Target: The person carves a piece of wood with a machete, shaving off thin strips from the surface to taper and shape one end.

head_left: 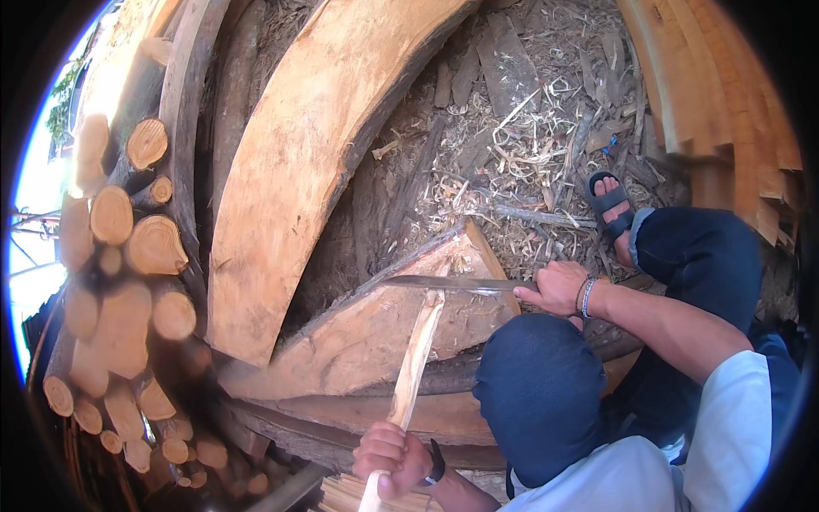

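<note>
My left hand (392, 461), a dark band at its wrist, is closed around the lower part of a pale, peeled wooden stick (413, 367). The stick slants up and away, its far end over a large wedge-shaped slab of wood (358, 341). A long-bladed knife (461, 282) is gripped in my right hand (561, 288), which wears a beaded bracelet. The blade points left and crosses the stick's far end, above the slab. Most of the knife's handle is hidden by my fingers.
Stacked cut logs (111, 316) fill the left side. A broad curved plank (299, 162) leans beyond the slab. Wood shavings (529, 145) cover the ground near my sandalled foot (610, 205). Sawn boards (717, 85) stand far right. Dark rounded cloth (537, 392) is close in front.
</note>
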The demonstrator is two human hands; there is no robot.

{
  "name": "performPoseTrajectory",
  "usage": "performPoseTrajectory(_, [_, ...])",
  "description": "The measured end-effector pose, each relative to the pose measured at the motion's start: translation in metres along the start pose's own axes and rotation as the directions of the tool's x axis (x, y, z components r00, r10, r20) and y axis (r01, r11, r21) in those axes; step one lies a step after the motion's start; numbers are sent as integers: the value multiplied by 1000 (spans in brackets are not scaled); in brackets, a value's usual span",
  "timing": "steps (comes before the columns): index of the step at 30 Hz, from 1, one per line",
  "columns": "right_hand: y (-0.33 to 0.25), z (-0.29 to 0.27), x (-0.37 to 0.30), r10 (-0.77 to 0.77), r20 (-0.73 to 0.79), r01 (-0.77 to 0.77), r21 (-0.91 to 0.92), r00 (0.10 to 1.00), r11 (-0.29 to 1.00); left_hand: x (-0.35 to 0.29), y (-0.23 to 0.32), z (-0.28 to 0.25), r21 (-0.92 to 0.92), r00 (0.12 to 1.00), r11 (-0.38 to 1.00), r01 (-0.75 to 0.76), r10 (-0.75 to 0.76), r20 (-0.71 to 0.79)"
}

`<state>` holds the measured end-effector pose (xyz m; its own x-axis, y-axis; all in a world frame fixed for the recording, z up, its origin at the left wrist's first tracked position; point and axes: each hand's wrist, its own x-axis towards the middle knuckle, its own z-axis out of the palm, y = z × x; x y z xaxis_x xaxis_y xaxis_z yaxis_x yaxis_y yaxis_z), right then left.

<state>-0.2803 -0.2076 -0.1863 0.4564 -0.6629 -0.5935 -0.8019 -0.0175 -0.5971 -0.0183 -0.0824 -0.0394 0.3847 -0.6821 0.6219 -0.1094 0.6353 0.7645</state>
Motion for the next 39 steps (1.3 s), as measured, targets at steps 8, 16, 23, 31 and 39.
performPoseTrajectory(8, [10, 8, 2, -12, -4, 12, -2, 1000, 1000, 1, 4, -14, -27, 998, 998, 52, -51, 40])
performPoseTrajectory(16, [0, 2, -5, -2, 51, -1, 49, 999, 999, -5, 0, -23, -46, 999, 998, 40, -42, -33])
performPoseTrajectory(23, [9, 8, 0, 39, 49, -42, 57, 998, 998, 3, -3, -14, -25, 995, 998, 60, -58, 81])
performPoseTrajectory(31, [-3, 5, 1, 58, 45, -62, 88, 997, 994, 8, 2, -16, -50, 988, 996, 72, -64, 140])
performPoseTrajectory(39, [-3, 8, 5, 46, 51, -51, 98, 998, 994, 12, 2, -6, -50, 978, 995, 86, -75, 196])
